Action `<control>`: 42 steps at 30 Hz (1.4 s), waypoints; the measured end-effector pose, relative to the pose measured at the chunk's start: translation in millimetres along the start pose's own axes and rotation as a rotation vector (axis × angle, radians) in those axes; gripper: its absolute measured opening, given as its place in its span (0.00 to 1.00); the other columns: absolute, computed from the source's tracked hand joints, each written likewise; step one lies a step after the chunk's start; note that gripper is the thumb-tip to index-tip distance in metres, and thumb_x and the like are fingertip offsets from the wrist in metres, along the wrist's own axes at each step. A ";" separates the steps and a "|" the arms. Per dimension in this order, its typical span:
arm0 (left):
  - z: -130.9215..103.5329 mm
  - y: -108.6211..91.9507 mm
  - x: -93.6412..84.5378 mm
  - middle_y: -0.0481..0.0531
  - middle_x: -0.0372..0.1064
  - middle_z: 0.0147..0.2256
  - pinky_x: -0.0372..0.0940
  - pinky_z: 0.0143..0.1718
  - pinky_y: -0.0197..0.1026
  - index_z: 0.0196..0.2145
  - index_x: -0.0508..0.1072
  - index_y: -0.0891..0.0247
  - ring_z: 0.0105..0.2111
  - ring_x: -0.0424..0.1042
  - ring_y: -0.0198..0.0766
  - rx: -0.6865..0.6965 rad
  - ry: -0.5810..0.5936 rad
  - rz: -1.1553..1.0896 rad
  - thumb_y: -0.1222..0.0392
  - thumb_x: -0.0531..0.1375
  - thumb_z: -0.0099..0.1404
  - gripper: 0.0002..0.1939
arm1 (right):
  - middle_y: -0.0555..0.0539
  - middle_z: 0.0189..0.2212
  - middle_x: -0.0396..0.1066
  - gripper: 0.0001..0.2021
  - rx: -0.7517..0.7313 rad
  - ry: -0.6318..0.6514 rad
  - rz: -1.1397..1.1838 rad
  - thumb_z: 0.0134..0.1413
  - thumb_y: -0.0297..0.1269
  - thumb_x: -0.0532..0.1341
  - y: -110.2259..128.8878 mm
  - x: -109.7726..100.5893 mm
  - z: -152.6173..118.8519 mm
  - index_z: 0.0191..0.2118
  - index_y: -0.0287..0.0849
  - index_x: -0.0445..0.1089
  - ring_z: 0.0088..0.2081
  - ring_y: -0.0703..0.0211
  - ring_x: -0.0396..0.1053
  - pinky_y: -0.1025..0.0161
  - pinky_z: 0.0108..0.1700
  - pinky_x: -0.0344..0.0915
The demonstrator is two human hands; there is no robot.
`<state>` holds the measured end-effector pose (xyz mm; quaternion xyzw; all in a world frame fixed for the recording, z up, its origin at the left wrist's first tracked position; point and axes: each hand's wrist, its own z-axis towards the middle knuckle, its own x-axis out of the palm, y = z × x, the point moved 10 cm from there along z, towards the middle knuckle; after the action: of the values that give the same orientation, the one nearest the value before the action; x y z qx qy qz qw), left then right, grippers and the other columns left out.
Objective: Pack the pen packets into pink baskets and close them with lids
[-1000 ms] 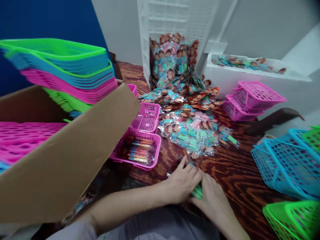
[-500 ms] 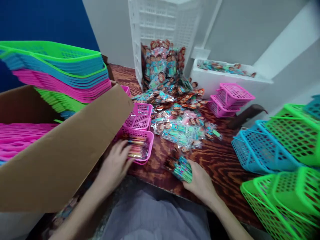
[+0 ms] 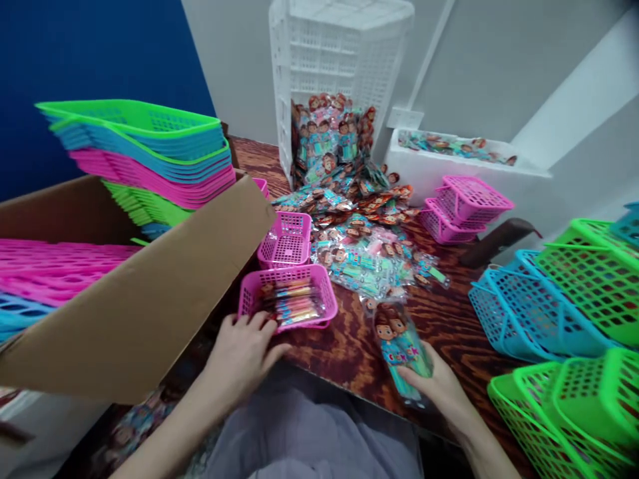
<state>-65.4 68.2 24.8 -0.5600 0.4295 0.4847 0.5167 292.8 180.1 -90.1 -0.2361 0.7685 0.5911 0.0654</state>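
Note:
My left hand (image 3: 247, 349) has its fingers hooked over the near rim of a pink basket (image 3: 327, 293), with the thumb stuck out to the right. Inside the basket lie several clear-wrapped packs (image 3: 299, 303) in orange, pink and blue tones. Over the table's front edge, my right hand (image 3: 436, 379) is closed on a clear plastic pack (image 3: 399, 349) printed with cartoon figures in blue and green. Just beyond that pack spreads a loose pile of similar packs (image 3: 359, 256).
A cardboard box (image 3: 150, 293) at left holds stacked green, blue and pink baskets (image 3: 154, 159). Another pink basket (image 3: 287, 243) touches the nearer one. A white crate (image 3: 344, 46) spills packs at the back. Pink (image 3: 474, 199), blue (image 3: 524, 306) and green baskets (image 3: 559, 406) stand right.
The near pink basket has shifted right, out from beside the box flap, with my left hand at its rim. My right hand has turned its pack so the printed faces show.

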 end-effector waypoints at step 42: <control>65.3 -79.7 34.3 0.60 0.58 0.65 0.66 0.58 0.56 0.71 0.39 0.51 0.58 0.68 0.57 -0.144 0.089 -1.921 0.57 0.71 0.56 0.56 | 0.43 0.39 0.80 0.23 0.247 0.335 0.894 0.44 0.48 0.72 122.6 115.9 -28.6 0.44 0.39 0.75 0.46 0.46 0.77 0.50 0.53 0.70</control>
<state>11.9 141.6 4.1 -0.7208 -0.2237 -0.1414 0.6407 141.9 143.4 -18.1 0.0346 0.8590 0.4196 -0.2913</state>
